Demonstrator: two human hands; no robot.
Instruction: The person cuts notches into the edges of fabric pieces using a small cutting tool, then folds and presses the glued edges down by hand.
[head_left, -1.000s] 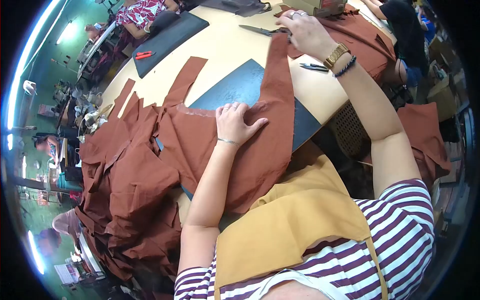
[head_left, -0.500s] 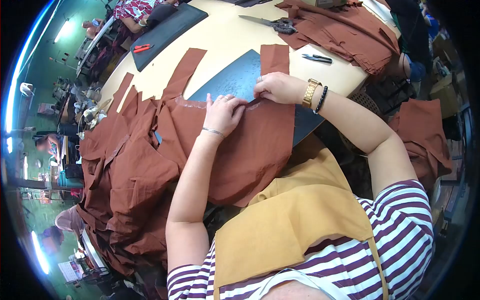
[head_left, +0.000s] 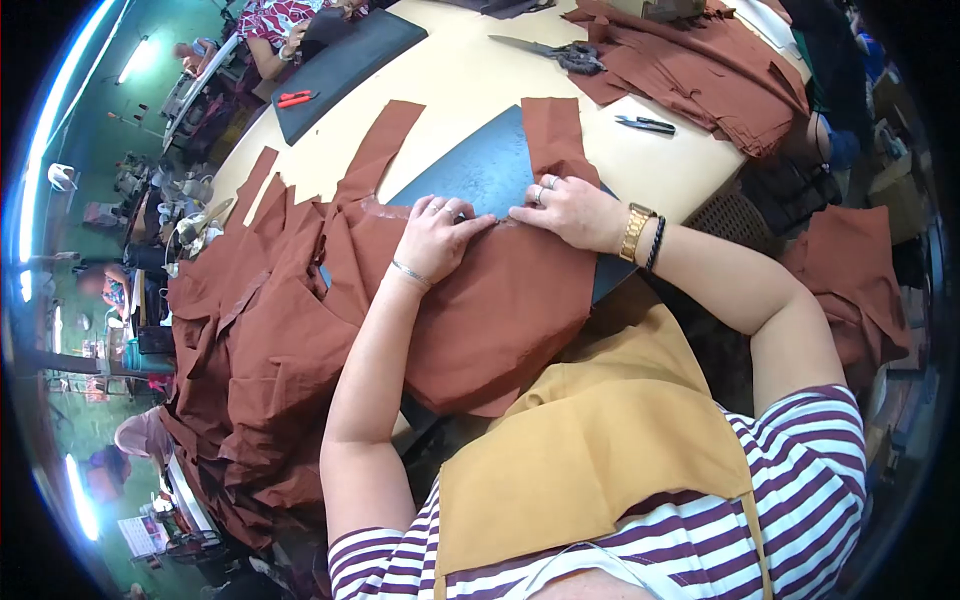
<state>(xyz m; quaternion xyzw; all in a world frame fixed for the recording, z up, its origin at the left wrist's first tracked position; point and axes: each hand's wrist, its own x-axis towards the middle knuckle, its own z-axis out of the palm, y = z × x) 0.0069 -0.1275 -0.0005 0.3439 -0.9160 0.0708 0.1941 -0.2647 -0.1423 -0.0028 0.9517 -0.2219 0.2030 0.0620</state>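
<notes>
A rust-brown fabric piece (head_left: 500,320) with strap-like ends lies over a dark blue board (head_left: 475,165). My left hand (head_left: 437,240) rests on it with the fingers bent, thumb and forefinger pinched at the curved upper edge. Just to the right, my right hand (head_left: 580,212) is closed at the same edge, its fingertips close to those of the left. A pale, whitish line (head_left: 385,210) runs along the edge left of my hands. The fold between my fingertips is partly hidden.
More brown fabric (head_left: 260,370) hangs in folds at the left. Large scissors (head_left: 560,52), small thread snips (head_left: 646,125) and a brown fabric stack (head_left: 700,80) lie on the cream table (head_left: 450,70). Red-handled snips (head_left: 297,99) lie on a dark board (head_left: 350,65) near another person.
My right hand has come down along the fabric edge, its fingertips now closer to my left ones. The right strap now bunches above my right hand. The view has shifted slightly.
</notes>
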